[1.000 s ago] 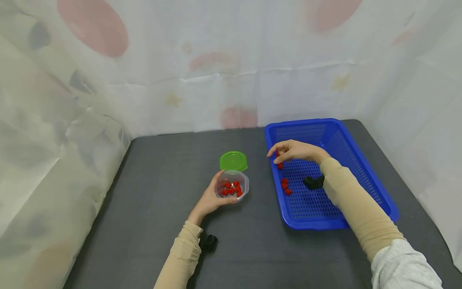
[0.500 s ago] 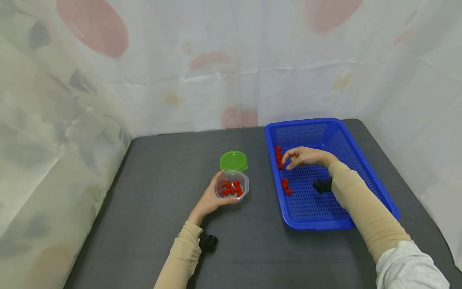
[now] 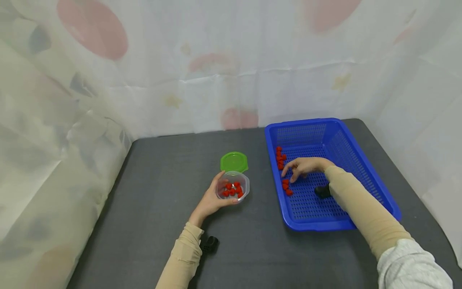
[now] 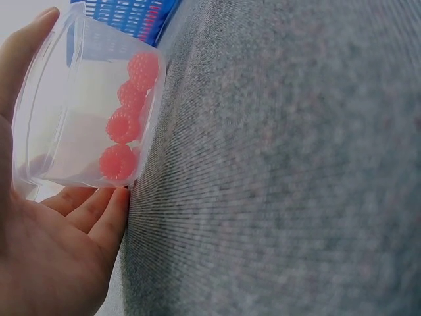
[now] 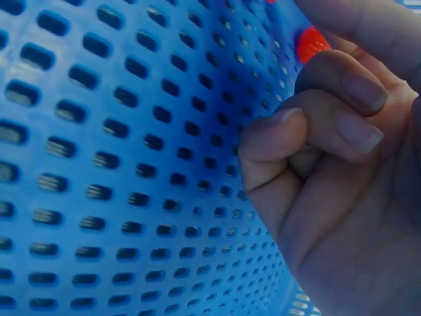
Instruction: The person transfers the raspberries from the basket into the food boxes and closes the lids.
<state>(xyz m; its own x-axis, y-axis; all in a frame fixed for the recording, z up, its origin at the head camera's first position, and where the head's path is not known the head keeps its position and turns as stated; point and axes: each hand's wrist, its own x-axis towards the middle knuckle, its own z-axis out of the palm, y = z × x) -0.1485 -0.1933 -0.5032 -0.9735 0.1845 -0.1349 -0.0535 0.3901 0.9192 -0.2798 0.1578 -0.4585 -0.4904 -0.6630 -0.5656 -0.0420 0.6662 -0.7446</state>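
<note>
My left hand (image 3: pixel 211 199) grips a clear plastic tub (image 3: pixel 246 184) by its side, thumb near and fingers behind. Several red raspberries (image 4: pixel 122 125) lie on the tub's bottom. Just behind the tub is a green lid (image 3: pixel 234 161), flat on the table. Over the left part of a blue plastic basket (image 3: pixel 333 224), my right hand (image 3: pixel 304 165) hovers with index finger and thumb apart and nothing seen between them. The other fingers are curled in the right wrist view. Below its fingertips sits a small group of raspberries (image 3: pixel 286 187); a second group (image 3: pixel 280 158) lies farther back along the basket's left wall.
The dark grey table (image 3: pixel 162 192) has a white patterned curtain (image 3: pixel 202 96) around its back and sides. The basket's raised, perforated walls surround my right hand. A black wrist-worn device (image 3: pixel 211 244) hangs under the left wrist.
My right hand has moved from the farther raspberries, first rightward, then down toward the nearer group. The left hand and tub have stayed in place.
</note>
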